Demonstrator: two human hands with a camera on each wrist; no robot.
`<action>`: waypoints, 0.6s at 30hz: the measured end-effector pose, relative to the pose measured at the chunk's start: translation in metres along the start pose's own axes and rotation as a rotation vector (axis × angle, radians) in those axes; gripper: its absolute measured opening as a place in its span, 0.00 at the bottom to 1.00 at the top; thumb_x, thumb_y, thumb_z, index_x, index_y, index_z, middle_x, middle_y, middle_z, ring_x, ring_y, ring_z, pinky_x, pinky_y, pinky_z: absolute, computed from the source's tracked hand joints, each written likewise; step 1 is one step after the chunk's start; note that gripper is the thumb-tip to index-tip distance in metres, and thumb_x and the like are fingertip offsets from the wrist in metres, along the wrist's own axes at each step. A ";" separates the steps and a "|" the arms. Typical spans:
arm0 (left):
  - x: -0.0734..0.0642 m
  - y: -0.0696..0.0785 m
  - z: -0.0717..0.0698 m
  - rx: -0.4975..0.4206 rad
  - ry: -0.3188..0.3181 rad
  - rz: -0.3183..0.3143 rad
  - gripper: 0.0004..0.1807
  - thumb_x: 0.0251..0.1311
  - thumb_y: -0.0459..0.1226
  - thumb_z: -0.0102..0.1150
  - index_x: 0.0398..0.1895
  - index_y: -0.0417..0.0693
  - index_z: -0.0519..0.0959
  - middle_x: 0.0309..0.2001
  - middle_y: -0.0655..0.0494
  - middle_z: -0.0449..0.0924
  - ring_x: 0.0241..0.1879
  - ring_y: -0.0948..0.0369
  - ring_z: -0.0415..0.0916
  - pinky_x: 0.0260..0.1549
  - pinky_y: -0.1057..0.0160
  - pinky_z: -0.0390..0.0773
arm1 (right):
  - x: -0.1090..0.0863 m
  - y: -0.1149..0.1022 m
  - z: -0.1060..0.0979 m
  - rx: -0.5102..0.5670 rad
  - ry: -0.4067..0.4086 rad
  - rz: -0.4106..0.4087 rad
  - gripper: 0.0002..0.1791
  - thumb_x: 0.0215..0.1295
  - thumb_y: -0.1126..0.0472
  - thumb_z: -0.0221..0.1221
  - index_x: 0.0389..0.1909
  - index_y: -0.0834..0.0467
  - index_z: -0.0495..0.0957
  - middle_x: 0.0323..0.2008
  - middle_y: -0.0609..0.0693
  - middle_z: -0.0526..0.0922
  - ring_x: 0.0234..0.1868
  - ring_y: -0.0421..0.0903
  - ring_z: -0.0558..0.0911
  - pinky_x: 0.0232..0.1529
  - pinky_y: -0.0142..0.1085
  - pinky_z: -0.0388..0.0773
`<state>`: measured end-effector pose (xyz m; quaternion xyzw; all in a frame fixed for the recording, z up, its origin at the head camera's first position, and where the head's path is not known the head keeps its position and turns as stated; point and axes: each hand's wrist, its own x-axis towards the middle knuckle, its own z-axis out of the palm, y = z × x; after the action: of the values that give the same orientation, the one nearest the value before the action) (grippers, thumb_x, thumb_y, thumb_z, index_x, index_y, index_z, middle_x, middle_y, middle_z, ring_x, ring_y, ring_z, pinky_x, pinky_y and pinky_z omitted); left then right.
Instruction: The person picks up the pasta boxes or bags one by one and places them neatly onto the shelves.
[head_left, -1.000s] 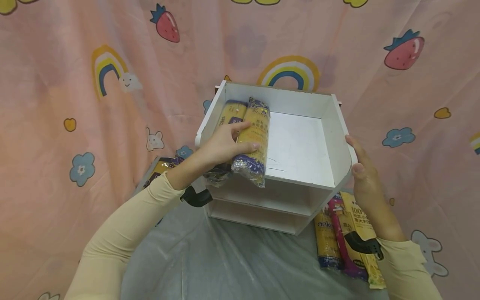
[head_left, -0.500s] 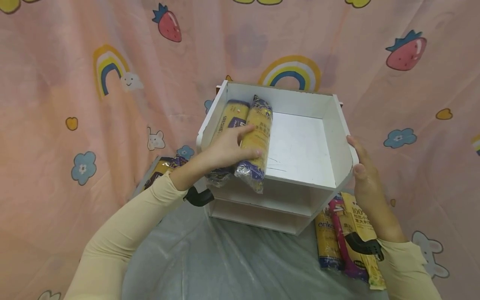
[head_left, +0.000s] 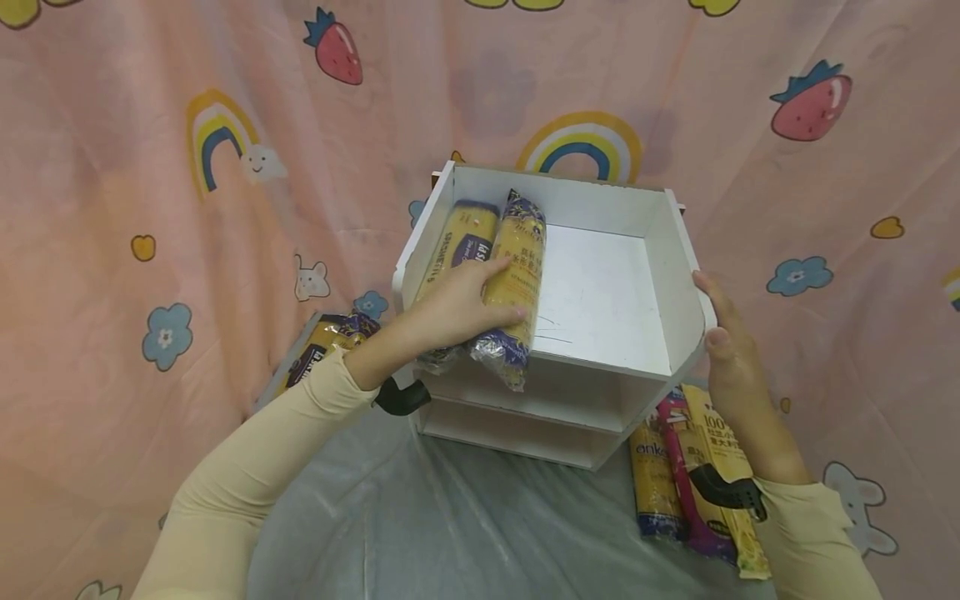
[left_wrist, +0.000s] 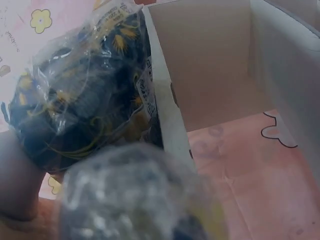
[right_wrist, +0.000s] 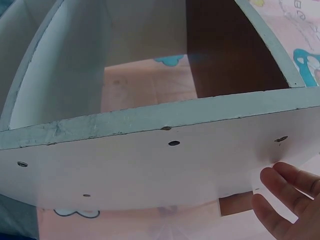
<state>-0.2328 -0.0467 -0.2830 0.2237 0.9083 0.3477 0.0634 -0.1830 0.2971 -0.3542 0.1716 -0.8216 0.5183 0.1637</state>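
In the head view, my left hand [head_left: 461, 304] holds a yellow and blue spaghetti pack [head_left: 525, 250] lying on the top tier of a white shelf unit [head_left: 603, 292]. Its thumb reaches across the pack; some fingers are hidden. Left of it lies a second spaghetti pack [head_left: 457, 242], partly covered by that hand. Both clear wrapper ends stick out past the front edge. In the left wrist view a blurred wrapper end [left_wrist: 135, 195] is close to the camera. My right hand [head_left: 735, 375] rests at the unit's right side panel [right_wrist: 125, 170], fingers fairly straight.
More yellow pasta packs [head_left: 322, 342] lie left of the unit. On the right, a yellow-blue pack [head_left: 656, 479], a magenta pack [head_left: 693, 483] and a pale yellow pack [head_left: 720, 433] lie on the grey cloth [head_left: 450, 533]. A pink patterned curtain [head_left: 405, 83] hangs behind.
The held spaghetti pack has shifted slightly right and toward the front edge, and my left hand has moved slightly right along with it. My right hand stays at the side panel.
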 end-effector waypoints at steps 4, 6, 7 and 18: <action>-0.002 0.003 0.002 0.089 0.027 0.004 0.43 0.60 0.54 0.64 0.76 0.49 0.60 0.60 0.46 0.76 0.51 0.55 0.75 0.55 0.56 0.77 | 0.000 0.000 0.000 -0.001 -0.003 -0.001 0.32 0.75 0.39 0.42 0.77 0.40 0.53 0.78 0.44 0.52 0.77 0.59 0.54 0.65 0.79 0.42; -0.004 0.004 0.002 0.147 0.054 0.015 0.43 0.59 0.56 0.64 0.74 0.49 0.64 0.62 0.45 0.73 0.54 0.55 0.72 0.53 0.56 0.77 | -0.001 0.000 0.000 -0.002 -0.003 0.004 0.32 0.75 0.39 0.42 0.77 0.39 0.53 0.78 0.44 0.52 0.77 0.60 0.53 0.65 0.79 0.42; -0.005 0.004 0.002 0.192 0.083 0.025 0.40 0.58 0.57 0.65 0.71 0.50 0.69 0.64 0.45 0.70 0.57 0.54 0.69 0.53 0.56 0.76 | -0.001 0.000 0.000 -0.006 -0.003 0.005 0.32 0.75 0.39 0.42 0.77 0.39 0.53 0.78 0.44 0.52 0.77 0.60 0.53 0.65 0.79 0.43; -0.012 -0.003 -0.004 0.299 0.112 0.044 0.38 0.60 0.58 0.63 0.69 0.49 0.72 0.59 0.48 0.67 0.57 0.54 0.61 0.52 0.56 0.72 | -0.001 0.000 0.000 -0.004 0.000 0.009 0.33 0.75 0.38 0.43 0.77 0.39 0.53 0.78 0.43 0.53 0.76 0.55 0.57 0.64 0.79 0.46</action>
<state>-0.2244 -0.0566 -0.2823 0.2308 0.9470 0.2217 -0.0289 -0.1822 0.2971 -0.3552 0.1677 -0.8235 0.5174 0.1616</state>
